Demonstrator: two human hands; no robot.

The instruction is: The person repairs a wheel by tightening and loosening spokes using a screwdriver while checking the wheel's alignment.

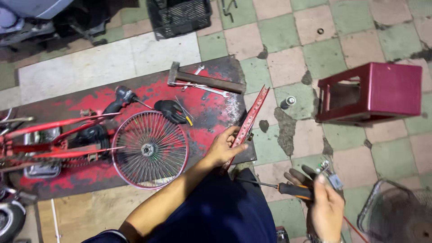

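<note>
- Left hand [222, 148], at the centre of the frame, is closed around a long red perforated metal strip [250, 120]; the strip runs diagonally from the hand up toward the upper right, over the edge of a red-painted dark board [135, 96] lying on the floor
- Right hand [327, 204], at the lower right, has its fingers curled around a small blurred metal part [332, 177]; what kind of part it is cannot be told
- A screwdriver with an orange and black handle [292, 190] lies just left of the right hand, its shaft pointing left toward the person's dark blue trouser leg [225, 211]
- A small spoked wheel with a red rim [150, 150] lies flat on the board left of the left hand; it sits in a red bicycle frame [54, 135] that reaches to the left edge
- A black glove [170, 110] lies just above the wheel; a hammer [204, 81] and a wrench [202, 89] lie in the upper middle of the board
- A red stool [373, 92] lies on its side on the checked tile floor [279, 31] at the upper right; a black crate [180, 17] stands at the top edge
</note>
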